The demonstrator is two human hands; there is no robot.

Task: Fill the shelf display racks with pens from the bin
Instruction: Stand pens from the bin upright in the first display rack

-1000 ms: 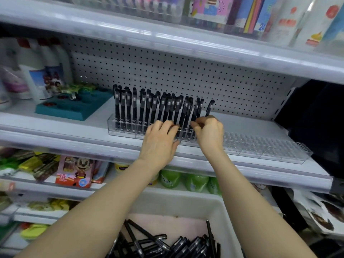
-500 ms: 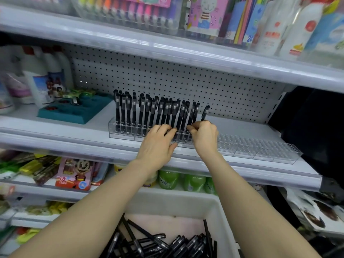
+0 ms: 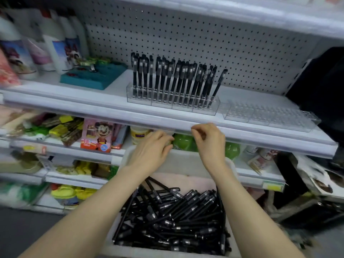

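Note:
A clear display rack (image 3: 204, 109) on the white shelf holds several upright black pens (image 3: 175, 79); the rightmost one leans. To its right stands a second clear rack (image 3: 268, 118) with no pens in it. Below, a white bin (image 3: 188, 161) holds a heap of black pens (image 3: 176, 216). My left hand (image 3: 150, 151) hovers over the bin's far rim, fingers loosely curled, holding nothing. My right hand (image 3: 210, 144) hangs just under the shelf's front edge, fingers loosely curled, with nothing visible in it.
A teal tray (image 3: 93, 79) and white bottles (image 3: 55, 45) stand at the shelf's left. Pegboard (image 3: 186, 40) backs the shelf. The lower shelf carries green bottles (image 3: 183, 142), a pink toy pack (image 3: 96, 135) and snacks. Dark goods crowd the right side.
Both hands have left the filled rack and dropped below the shelf edge, toward the bin. The view has tilted down, so more of the bin shows.

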